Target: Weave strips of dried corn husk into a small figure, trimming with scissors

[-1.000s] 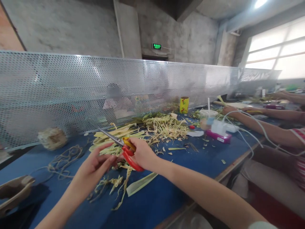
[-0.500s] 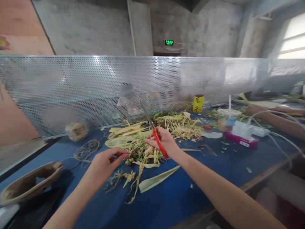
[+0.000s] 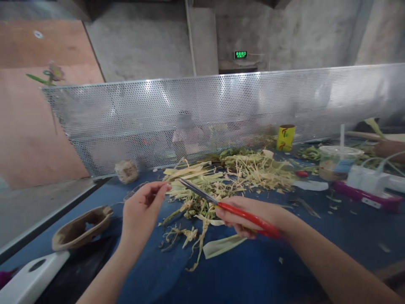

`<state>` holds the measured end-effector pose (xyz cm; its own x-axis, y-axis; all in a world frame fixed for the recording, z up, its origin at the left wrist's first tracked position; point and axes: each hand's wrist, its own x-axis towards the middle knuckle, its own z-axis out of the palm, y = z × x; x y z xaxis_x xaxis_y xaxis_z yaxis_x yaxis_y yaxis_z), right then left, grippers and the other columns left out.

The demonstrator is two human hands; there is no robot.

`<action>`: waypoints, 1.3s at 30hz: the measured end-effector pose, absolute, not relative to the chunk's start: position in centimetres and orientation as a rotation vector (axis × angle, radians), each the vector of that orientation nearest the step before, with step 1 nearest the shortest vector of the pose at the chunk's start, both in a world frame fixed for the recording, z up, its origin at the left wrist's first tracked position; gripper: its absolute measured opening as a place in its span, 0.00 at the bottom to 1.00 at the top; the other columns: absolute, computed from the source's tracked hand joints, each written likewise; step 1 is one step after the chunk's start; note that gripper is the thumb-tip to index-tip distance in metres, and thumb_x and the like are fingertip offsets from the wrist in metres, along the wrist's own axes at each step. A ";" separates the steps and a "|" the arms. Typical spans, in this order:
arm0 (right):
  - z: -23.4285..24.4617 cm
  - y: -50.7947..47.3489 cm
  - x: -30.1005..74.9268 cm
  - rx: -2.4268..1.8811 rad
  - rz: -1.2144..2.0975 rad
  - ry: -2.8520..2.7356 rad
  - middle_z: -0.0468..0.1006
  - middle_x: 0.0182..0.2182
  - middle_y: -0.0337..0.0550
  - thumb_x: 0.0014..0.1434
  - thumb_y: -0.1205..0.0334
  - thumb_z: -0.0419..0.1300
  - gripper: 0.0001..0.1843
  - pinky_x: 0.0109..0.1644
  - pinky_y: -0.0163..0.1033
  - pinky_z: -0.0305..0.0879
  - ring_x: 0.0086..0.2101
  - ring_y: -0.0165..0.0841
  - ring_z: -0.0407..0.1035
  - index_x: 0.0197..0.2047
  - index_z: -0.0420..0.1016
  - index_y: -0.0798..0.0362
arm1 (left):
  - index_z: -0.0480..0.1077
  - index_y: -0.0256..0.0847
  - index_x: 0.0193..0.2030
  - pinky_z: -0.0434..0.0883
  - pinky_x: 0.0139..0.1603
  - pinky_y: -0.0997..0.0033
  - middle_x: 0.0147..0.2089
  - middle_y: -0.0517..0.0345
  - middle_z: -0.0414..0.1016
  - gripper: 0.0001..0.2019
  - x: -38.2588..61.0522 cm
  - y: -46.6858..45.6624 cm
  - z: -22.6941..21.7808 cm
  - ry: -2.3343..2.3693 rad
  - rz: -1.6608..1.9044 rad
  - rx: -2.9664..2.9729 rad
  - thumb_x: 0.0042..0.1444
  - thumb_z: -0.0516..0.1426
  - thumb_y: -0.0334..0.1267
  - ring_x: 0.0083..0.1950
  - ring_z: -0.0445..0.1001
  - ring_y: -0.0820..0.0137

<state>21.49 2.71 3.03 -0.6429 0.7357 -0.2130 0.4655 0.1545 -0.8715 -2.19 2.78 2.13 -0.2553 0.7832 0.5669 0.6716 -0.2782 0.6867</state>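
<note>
Holding scissors [image 3: 222,205] in right hand [image 3: 257,206]

Ahead of me stands a silvery perforated metal screen [image 3: 202,99], with a grey concrete wall [image 3: 142,46] beyond it bearing a green lit exit sign [image 3: 241,54]. To my left are a pinkish panel [image 3: 28,122] with a flower on it, a pale rounded lump [image 3: 126,171] near the screen, and a brown trough-shaped container [image 3: 71,242]. To my right I see a yellow printed cylinder [image 3: 285,141], a clear lidded plastic cup [image 3: 329,164] with a straw, and a purple power strip [image 3: 357,196] holding white plugs [image 3: 363,179].
</note>
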 end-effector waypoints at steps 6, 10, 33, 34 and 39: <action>1.6 3.5 21.1 -1.162 1.318 -2.203 0.59 0.17 0.32 0.51 0.45 0.54 0.19 0.17 0.28 0.54 0.16 0.22 0.57 0.30 0.58 0.53 | 0.70 0.39 0.36 0.68 0.36 0.72 0.35 0.55 0.77 0.15 -2.0 2.7 1.8 1.765 1.480 1.964 0.50 0.53 0.48 0.38 0.74 0.66; 0.9 4.1 21.2 -1.168 1.294 -2.189 0.59 0.17 0.32 0.52 0.43 0.52 0.19 0.17 0.28 0.53 0.16 0.23 0.57 0.31 0.59 0.53 | 0.70 0.39 0.36 0.68 0.34 0.72 0.35 0.55 0.77 0.15 -1.9 2.7 1.5 1.733 1.391 1.996 0.51 0.53 0.49 0.38 0.74 0.65; 0.7 4.0 21.3 -1.161 1.208 -2.204 0.56 0.17 0.32 0.51 0.45 0.53 0.19 0.14 0.28 0.50 0.14 0.21 0.52 0.26 0.56 0.52 | 0.71 0.39 0.35 0.67 0.34 0.72 0.34 0.55 0.77 0.15 -1.5 2.6 1.5 1.669 1.365 2.033 0.50 0.53 0.48 0.35 0.74 0.67; 0.8 4.0 21.2 -1.174 1.212 -2.200 0.57 0.17 0.32 0.52 0.44 0.52 0.19 0.14 0.28 0.51 0.13 0.21 0.52 0.26 0.55 0.52 | 0.71 0.40 0.36 0.67 0.34 0.72 0.34 0.55 0.77 0.15 -1.6 2.6 1.5 1.669 1.360 2.032 0.50 0.54 0.48 0.35 0.74 0.67; 0.9 4.2 21.3 -1.228 1.278 -2.186 0.60 0.16 0.33 0.53 0.42 0.49 0.20 0.14 0.28 0.53 0.13 0.22 0.56 0.28 0.59 0.53 | 0.71 0.40 0.35 0.68 0.33 0.73 0.34 0.55 0.77 0.16 -1.8 2.8 1.6 1.679 1.363 2.022 0.49 0.54 0.50 0.36 0.74 0.67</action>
<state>21.25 4.22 0.92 -0.5762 0.8060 -0.1357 0.5138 0.2281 -0.8270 -1.76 2.76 1.61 -0.0582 0.8511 0.5218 0.6856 -0.3458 0.6406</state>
